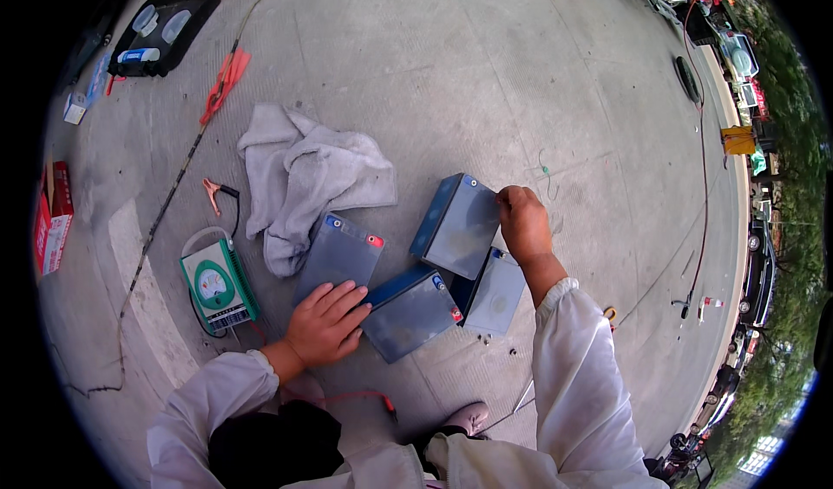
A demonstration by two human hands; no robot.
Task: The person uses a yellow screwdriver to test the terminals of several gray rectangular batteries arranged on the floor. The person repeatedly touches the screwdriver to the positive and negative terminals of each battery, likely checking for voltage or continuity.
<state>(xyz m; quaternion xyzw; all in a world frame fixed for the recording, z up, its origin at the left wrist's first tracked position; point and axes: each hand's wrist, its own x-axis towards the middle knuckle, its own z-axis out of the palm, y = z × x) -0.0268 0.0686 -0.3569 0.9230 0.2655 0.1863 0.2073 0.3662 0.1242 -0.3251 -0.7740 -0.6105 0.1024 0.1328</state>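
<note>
On concrete [434, 81], right hand [527, 224] at battery [468, 233] corner

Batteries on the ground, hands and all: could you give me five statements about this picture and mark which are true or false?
1. A copper-coloured clamp lies left of the crumpled grey towel. True.
2. The right hand is at a corner of the uppermost battery. True.
3. The left hand is on the towel. False: it is at the near end of the leftmost battery.
4. The green-and-white meter is right of all the batteries. False: it is to their left.
5. Only two batteries are grouped here. False: there are four, counting the middle one and the rightmost one.
</note>
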